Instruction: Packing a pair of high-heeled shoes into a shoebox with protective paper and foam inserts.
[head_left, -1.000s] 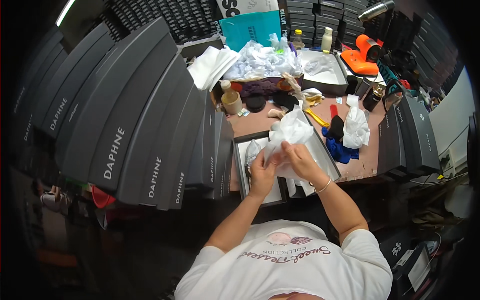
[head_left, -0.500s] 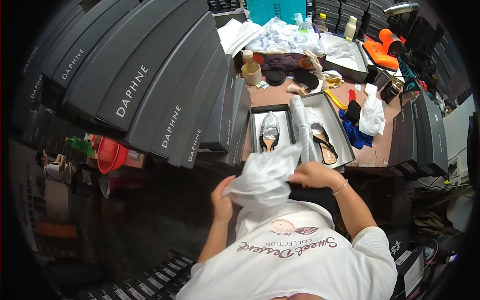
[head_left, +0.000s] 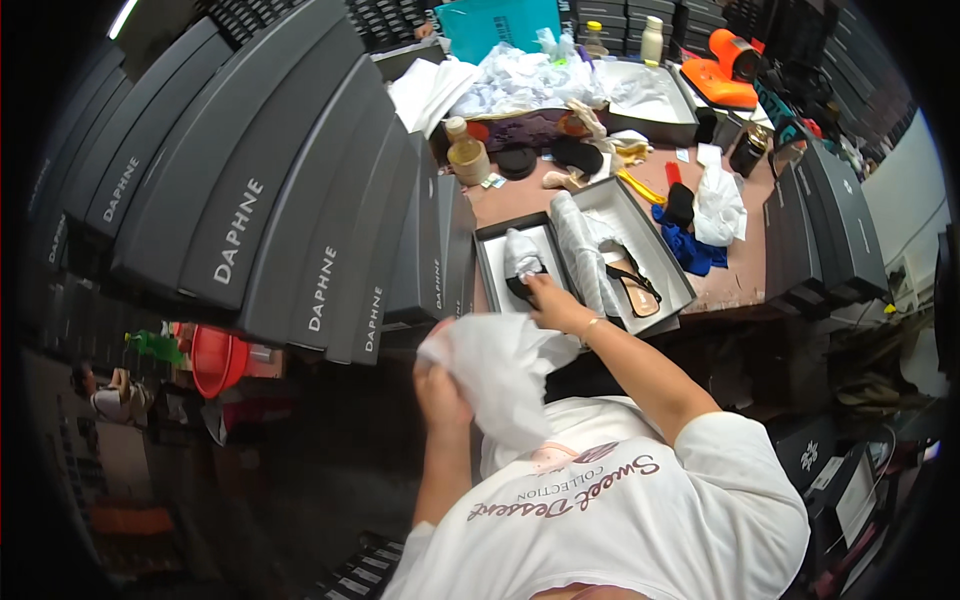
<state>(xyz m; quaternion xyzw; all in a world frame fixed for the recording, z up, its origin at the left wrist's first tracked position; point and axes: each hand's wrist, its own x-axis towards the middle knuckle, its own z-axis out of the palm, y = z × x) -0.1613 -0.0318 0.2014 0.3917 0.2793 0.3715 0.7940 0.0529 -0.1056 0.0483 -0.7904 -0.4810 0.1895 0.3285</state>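
My left hand [head_left: 442, 388] is closed on a crumpled sheet of white tissue paper [head_left: 500, 375], held in front of my shirt. My right hand [head_left: 555, 303] reaches over the table edge, its fingers closed at the black heel end of a shoe [head_left: 521, 256] with white paper stuffed in its toe. That shoe lies in a narrow grey tray [head_left: 486, 262] with a pale inside. Beside it is an open grey shoebox [head_left: 672, 262], tilted on the table, holding a black strappy sandal [head_left: 638, 291]. Along the box's left side lies a white tissue-wrapped roll [head_left: 580, 250].
Tall stacks of dark shoeboxes [head_left: 290, 190] rise at the left; more boxes [head_left: 840, 225] stand at the right edge. Behind are a heap of crumpled tissue [head_left: 525, 80], a bottle [head_left: 466, 155], an orange tool [head_left: 722, 75] and a blue cloth [head_left: 695, 248].
My right hand has let go of the tissue paper and moved forward to the shoe in the narrow tray. My left hand keeps the tissue. The view has shifted slightly.
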